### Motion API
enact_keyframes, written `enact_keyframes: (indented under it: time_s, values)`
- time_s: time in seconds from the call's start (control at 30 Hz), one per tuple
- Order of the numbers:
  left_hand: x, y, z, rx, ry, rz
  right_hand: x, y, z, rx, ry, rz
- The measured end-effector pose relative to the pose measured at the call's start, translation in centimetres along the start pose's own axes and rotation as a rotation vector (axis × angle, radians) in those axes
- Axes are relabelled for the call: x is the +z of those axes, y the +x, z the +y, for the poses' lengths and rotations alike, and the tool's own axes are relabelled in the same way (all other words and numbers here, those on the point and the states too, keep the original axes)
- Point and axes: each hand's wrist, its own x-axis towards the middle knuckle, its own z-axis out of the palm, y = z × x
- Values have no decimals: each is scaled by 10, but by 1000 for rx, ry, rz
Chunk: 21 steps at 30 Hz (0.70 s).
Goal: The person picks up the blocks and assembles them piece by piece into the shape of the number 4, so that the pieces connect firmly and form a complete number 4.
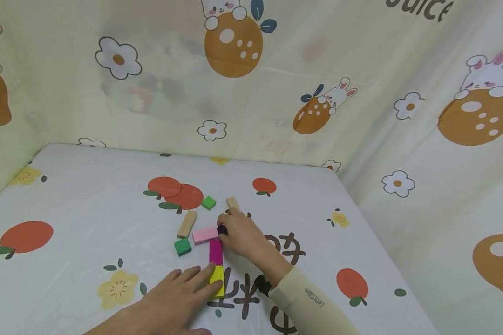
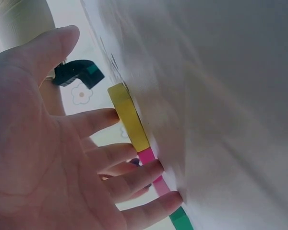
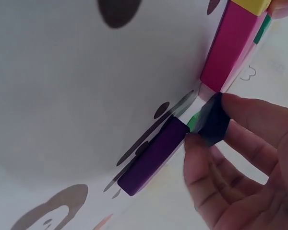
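Note:
My right hand (image 1: 243, 232) pinches a small dark blue block (image 3: 213, 122) between thumb and fingertips, at the right end of a pink block (image 1: 205, 235). A magenta block (image 1: 215, 252) and a yellow block (image 1: 219, 283) lie end to end in a line toward me. Spread over the cloth, the left hand (image 1: 173, 298) has extended fingers, with the index finger and thumb beside the yellow block. A purple block (image 3: 153, 158) lies near the right fingertips in the right wrist view; the hand hides it from the head view.
Left of the pink block lie a wooden block (image 1: 187, 224) and a green block (image 1: 183, 247). Farther back are a light green block (image 1: 208, 203) and another wooden block (image 1: 232, 203). A printed cloth (image 1: 88, 195) covers the table, with a patterned curtain (image 1: 163, 93) behind.

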Motion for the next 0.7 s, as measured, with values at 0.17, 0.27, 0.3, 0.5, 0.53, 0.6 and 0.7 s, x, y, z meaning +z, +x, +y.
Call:
enact_keyframes:
  time_s: [0.17,0.27,0.3,0.5,0.53,0.6,0.7]
  values:
    - [0,0,1,0,8,0,0,1,-3,5,44,-10]
    - [0,0,1,4,9,0,0,2,-5,0,47,-9]
    - [0,0,1,4,8,0,0,2,-5,-1,46,-9]
    - [0,1,1,-2,0,-7,1,4,-8,-2,62,-25]
    - [-1,1,1,-3,0,-8,1,5,-8,-1,65,-30]
    - [-1,1,1,-5,-3,-9,2,5,-9,4,70,-38]
    - [-1,0,1,-7,2,-8,3,5,-9,4,77,-46]
